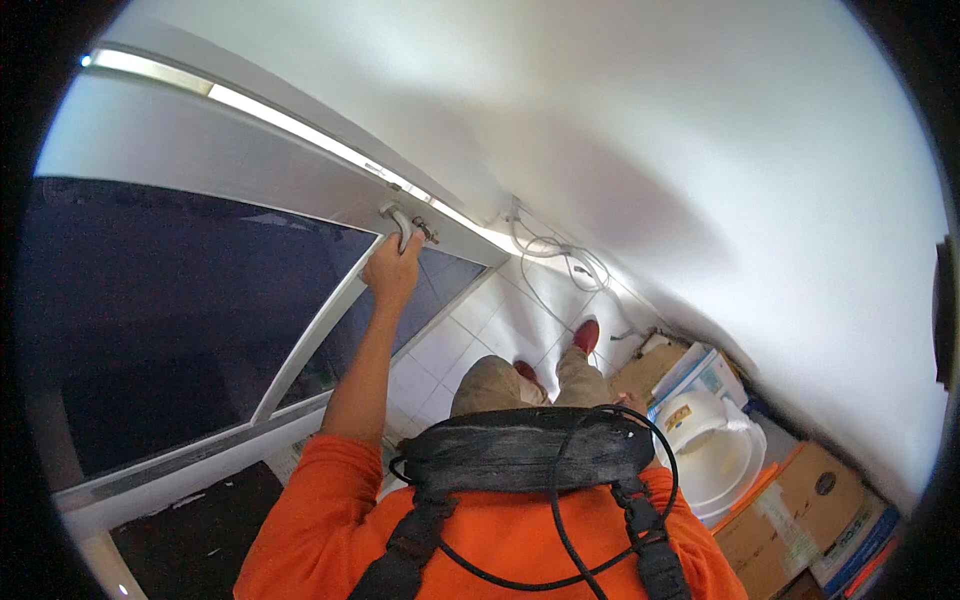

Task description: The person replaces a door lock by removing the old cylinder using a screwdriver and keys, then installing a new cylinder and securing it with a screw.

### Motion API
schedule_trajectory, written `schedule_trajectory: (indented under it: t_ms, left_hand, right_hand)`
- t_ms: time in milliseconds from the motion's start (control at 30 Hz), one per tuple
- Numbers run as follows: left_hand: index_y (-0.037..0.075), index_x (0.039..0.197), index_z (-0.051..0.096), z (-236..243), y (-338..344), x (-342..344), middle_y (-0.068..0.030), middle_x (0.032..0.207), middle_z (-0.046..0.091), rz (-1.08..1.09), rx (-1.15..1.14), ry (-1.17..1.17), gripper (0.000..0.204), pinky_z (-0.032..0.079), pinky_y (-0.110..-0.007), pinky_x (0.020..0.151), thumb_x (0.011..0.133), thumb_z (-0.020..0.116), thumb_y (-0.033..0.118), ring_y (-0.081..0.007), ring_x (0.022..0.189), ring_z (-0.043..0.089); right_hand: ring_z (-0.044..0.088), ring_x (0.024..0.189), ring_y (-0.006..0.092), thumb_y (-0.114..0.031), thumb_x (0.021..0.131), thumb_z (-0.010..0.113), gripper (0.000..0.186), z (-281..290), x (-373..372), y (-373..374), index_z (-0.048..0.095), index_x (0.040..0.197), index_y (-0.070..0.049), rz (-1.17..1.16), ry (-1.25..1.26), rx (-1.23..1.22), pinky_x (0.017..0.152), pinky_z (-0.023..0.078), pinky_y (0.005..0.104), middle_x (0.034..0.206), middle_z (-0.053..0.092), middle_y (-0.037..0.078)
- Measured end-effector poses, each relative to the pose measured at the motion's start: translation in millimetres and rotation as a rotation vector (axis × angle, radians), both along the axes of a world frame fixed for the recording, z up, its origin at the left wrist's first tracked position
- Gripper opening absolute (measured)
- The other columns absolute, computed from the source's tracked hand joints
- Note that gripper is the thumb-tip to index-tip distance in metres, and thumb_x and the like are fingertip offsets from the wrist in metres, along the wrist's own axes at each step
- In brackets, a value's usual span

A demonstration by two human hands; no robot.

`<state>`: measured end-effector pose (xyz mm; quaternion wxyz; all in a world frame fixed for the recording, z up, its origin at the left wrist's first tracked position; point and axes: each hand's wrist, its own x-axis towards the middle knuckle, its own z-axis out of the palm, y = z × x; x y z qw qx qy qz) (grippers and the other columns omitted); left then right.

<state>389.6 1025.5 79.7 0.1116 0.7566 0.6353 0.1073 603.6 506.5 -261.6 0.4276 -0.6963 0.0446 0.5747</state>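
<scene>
Reaching forward, my left hand (393,270) is wrapped round the light-coloured lever handle (402,224) of a door. The white-framed door (345,195) has dark glass panels (180,310), and it stands ajar, with a bright gap along its edge. Small metal pieces that look like keys (427,232) hang at the lock right beside the handle, close to my fingers. Only a sliver of my right hand (632,402) shows, low by my right thigh behind the black pouch on my chest. Its fingers are too hidden to read.
A coiled pale cable (565,258) lies where the white wall meets the tiled floor (440,355). To my right are a white bucket (735,470), cardboard boxes (800,510) and flat packages (700,375). The wall (740,130) curves close along the right side.
</scene>
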Motion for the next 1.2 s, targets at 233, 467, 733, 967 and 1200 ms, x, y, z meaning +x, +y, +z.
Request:
schedule_trajectory:
  t_ms: [233,467,733,967,1200]
  left_hand:
    - [0.010,0.091,0.075,-36.4,91.9,0.3,-0.0144,0.082,0.073,0.079,0.034,-0.145,0.047,0.049,-0.052,0.074,0.090,0.065,0.056,-0.0404,0.082,0.069]
    - [0.014,0.097,0.078,-47.3,144.7,-0.8,-0.0147,0.084,0.074,0.115,0.025,-0.233,0.047,0.051,-0.052,0.075,0.088,0.066,0.058,-0.0407,0.083,0.070]
    - [0.015,0.100,0.078,-49.0,180.3,-20.3,-0.0164,0.087,0.074,0.130,0.028,-0.251,0.048,0.051,-0.052,0.077,0.090,0.063,0.060,-0.0406,0.087,0.070]
    - [0.001,0.093,0.073,-35.9,178.7,-34.7,-0.0227,0.084,0.071,0.010,-0.005,-0.219,0.055,0.051,-0.049,0.074,0.094,0.062,0.055,-0.0429,0.083,0.069]
    - [0.004,0.109,0.071,31.3,178.6,-28.1,-0.0207,0.098,0.074,-0.211,-0.144,0.160,0.051,0.054,-0.047,0.083,0.096,0.064,0.053,-0.0400,0.095,0.071]
  right_hand:
    - [0.053,0.065,0.0146,-0.019,0.100,0.054,0.011,-45.2,42.4,48.6,0.058,0.108,-0.014,-0.495,0.668,0.345,0.054,0.045,0.0273,0.081,0.055,0.001]
    - [0.055,0.067,0.0165,-0.017,0.102,0.054,0.022,-44.8,4.0,92.8,0.056,0.124,-0.014,-0.328,0.376,0.140,0.050,0.044,0.0303,0.087,0.055,0.003]
    - [0.058,0.065,0.0199,-0.020,0.100,0.056,0.031,-76.5,-38.5,103.2,0.057,0.128,-0.008,-0.319,0.456,0.454,0.054,0.047,0.0339,0.084,0.064,0.007]
    - [0.071,0.082,0.0343,-0.029,0.100,0.058,0.029,-35.6,-32.0,175.2,0.065,0.109,-0.003,0.225,-0.374,-0.002,0.070,0.056,0.0463,0.090,0.071,0.017]
    - [0.065,0.109,0.0407,-0.027,0.098,0.059,0.035,127.7,-45.9,414.4,0.067,0.122,-0.003,0.572,-0.784,0.295,0.095,0.051,0.0472,0.118,0.069,0.022]
